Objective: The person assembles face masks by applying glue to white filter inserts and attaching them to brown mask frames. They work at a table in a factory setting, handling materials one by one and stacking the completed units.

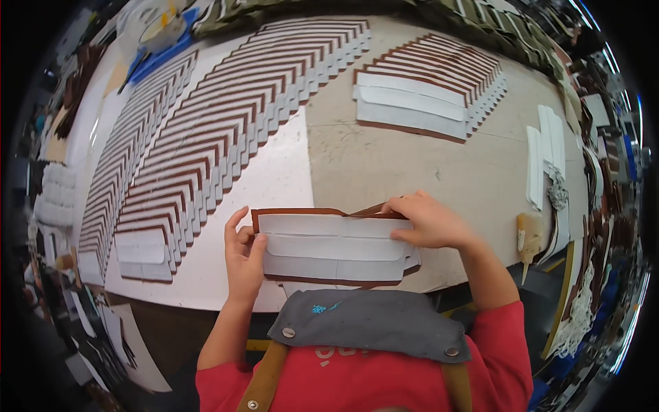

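Fingers [255,242] of the left hand [241,257] pinch one end of a brown-edged white panel [334,248] at the bench [384,165] edge, while the right hand [429,221] grasps its top corner. Thin and flexible by the look of it, it is likely best held at both ends.

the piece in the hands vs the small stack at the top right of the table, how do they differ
The held piece is single, gripped at its ends by the left hand and the right hand; the top-right stack is many pieces, overlapped like shingles. The held piece is at the table's near edge with its top edge partly lifted; the stack lies flat, untouched, at the far side. Both are brown with white facing.
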Tool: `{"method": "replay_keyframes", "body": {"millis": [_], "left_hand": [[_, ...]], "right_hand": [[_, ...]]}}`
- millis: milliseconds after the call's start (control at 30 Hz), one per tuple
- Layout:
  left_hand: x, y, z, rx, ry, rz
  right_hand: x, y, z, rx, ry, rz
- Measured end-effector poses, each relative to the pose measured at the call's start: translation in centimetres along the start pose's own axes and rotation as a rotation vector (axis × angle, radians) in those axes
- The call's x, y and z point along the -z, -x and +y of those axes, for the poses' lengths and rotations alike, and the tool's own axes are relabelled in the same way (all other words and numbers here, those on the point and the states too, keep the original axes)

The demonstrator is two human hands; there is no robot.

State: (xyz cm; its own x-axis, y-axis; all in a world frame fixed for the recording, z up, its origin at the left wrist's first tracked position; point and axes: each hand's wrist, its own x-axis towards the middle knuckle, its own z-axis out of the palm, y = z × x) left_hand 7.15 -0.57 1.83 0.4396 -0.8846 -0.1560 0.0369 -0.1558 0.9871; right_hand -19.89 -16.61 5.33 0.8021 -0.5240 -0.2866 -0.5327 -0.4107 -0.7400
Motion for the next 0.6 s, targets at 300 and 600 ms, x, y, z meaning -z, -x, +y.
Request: {"method": "replay_keyframes", "body": {"millis": [300, 600], "left_hand": [[-8.6, -15.0, 0.3, -0.357, -0.166, -0.247], [-16.4, -22.5, 0.9, -0.494, -0.612, -0.143]], "right_hand": [[8.1, -0.8, 10.7, -0.125, -0.638, 0.676], [11.8, -4.9, 17.9, -0.325, -0.227, 1.103]]}}
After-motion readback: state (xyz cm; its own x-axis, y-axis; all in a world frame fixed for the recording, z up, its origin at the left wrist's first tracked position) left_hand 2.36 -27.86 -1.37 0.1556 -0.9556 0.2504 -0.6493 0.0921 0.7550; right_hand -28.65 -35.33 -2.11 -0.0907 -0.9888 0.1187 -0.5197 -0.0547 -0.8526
